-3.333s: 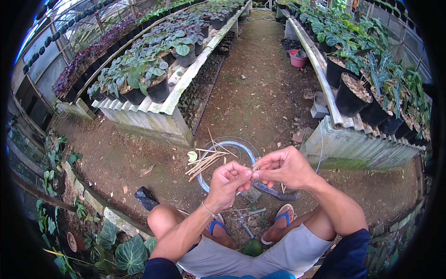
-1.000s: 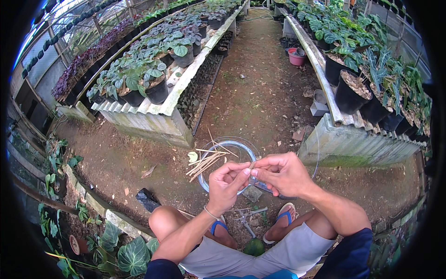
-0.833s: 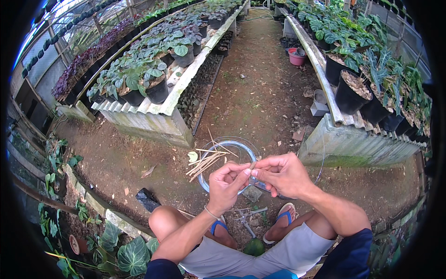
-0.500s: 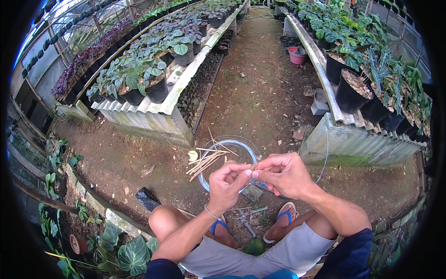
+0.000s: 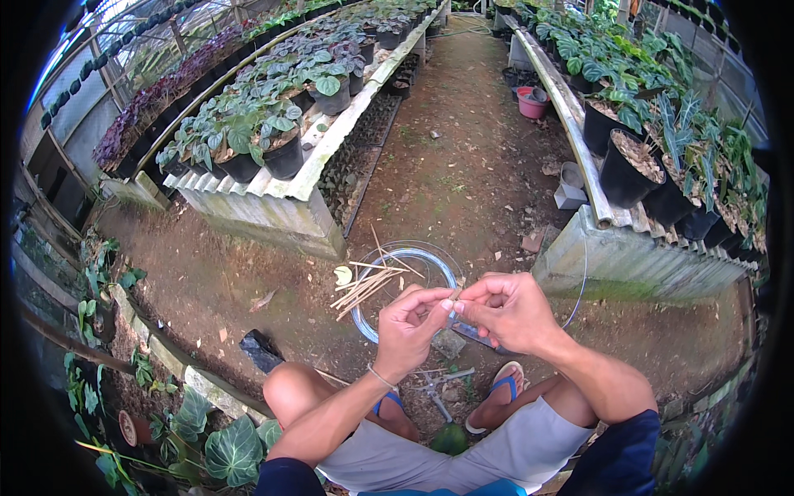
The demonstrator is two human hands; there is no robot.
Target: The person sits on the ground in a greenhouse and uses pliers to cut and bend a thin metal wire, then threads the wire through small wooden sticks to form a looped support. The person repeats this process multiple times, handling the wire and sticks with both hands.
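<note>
Both of my hands meet in front of me over the ground, fingertips nearly touching. My left hand (image 5: 411,326) pinches a small tan-brown piece (image 5: 455,293) between thumb and fingers. At its other side, my right hand (image 5: 506,310) is closed in a pinch on the same piece. Fingers cover most of it, so its full shape is hidden. Below and beyond the hands lies a coil of shiny wire (image 5: 361,322), partly hidden by the left hand. Several thin wooden sticks (image 5: 364,291) rest across the coil's left side.
A metal tool (image 5: 442,382) lies between my sandalled feet, near a round green thing (image 5: 449,439). A black plastic bag (image 5: 261,351) is on the left. Raised benches of potted plants (image 5: 284,155) flank a dirt path; a pink pot (image 5: 532,102) stands by the right bench (image 5: 628,256).
My hands have shifted very slightly to the right, and a little more of the brown piece shows between the fingertips. Both pinches stay closed.
</note>
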